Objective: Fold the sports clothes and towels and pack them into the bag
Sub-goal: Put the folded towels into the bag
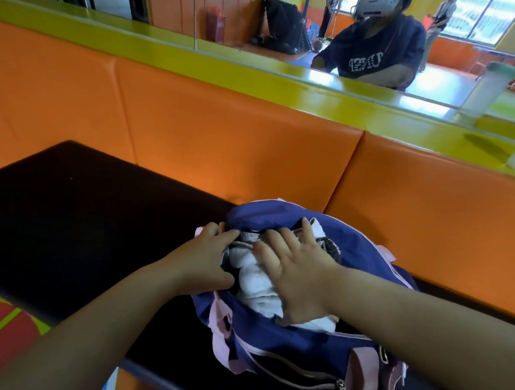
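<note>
A dark blue sports bag [289,337] with pink straps and trim lies open on the black bench seat [71,221]. A folded white towel [257,280] sits inside its opening, with some dark grey fabric [328,246] beside it. My right hand [297,270] lies flat on the towel, fingers spread, pressing down. My left hand [206,258] grips the left rim of the bag's opening, fingertips reaching in at the towel's far end. The rest of the bag's contents is hidden.
An orange padded backrest [232,142] rises behind the bench, topped by a yellow-green ledge [242,72] and a mirror. A white bottle [485,90] stands on the ledge at the right. Colourful floor [8,324] shows at the lower left.
</note>
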